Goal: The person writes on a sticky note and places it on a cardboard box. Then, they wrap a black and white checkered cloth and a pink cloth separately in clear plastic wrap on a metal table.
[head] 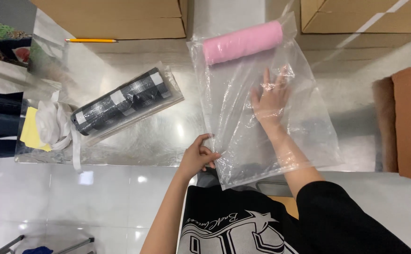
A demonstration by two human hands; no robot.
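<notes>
A large clear plastic bag [309, 127] lies on the shiny metal table [168, 136], its mouth toward me. At its far end sits a rolled pink cloth [243, 42]. My right hand [271, 101] is inside the bag up to the forearm, flat, with fingers spread, just short of the pink roll. My left hand [198, 157] pinches the bag's near left edge by the opening.
To the left lies a black-and-white checked roll in its own clear bag [125, 101]. White and yellow cloths [45, 127] lie at the table's left edge. A pencil [91, 41] and cardboard boxes [121, 16] stand at the back. Brown folded fabric [410, 120] sits on the right.
</notes>
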